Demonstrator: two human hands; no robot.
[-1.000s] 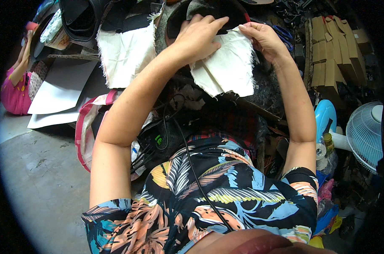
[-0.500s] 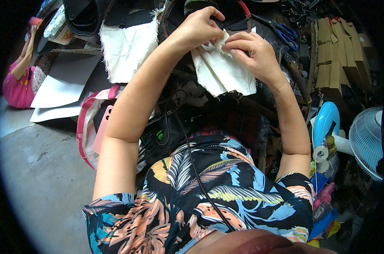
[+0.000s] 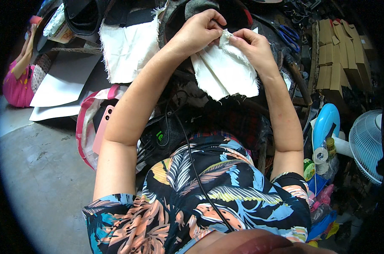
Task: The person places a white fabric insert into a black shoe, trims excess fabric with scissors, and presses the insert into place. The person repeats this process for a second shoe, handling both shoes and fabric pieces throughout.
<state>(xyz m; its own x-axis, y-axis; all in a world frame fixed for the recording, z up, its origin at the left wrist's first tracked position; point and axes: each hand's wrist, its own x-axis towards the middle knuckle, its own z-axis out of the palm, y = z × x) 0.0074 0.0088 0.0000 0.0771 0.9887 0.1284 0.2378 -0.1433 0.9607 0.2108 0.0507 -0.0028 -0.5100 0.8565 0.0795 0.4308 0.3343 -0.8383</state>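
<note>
Fingers [image 3: 224,34] of both hands pinched the frayed top edge of a cream cloth [image 3: 226,74], tips nearly touching each other. Left hand [image 3: 197,31] gripped the edge from the left w/ thumb & forefinger, other fingers curled in. Right hand [image 3: 252,46] clamped the same edge from the right, thumb on top. Cloth hung down from the grip betw. the two forearms, folded in soft creases, ragged lower hem, held up in front of the chest above dark clutter.

Just left of the left forearm lay a 2nd cream piece [image 3: 126,48], frayed, flat, apart from the held one. Further left, white sheets [image 3: 63,84] overlapped on the floor; a pink-edged bag [image 3: 85,122] & a pink phone [image 3: 103,127] sat below them. A black cable [image 3: 192,161] ran down over the floral shirt [image 3: 200,194].

To the right: blue-handled scissors [image 3: 290,34] near the right hand, cardboard stack [image 3: 340,55] beyond, a blue-and-white fan [image 3: 327,122] & a white fan [image 3: 369,144] at the edge. Another person in pink [image 3: 16,80] crouched far left.
</note>
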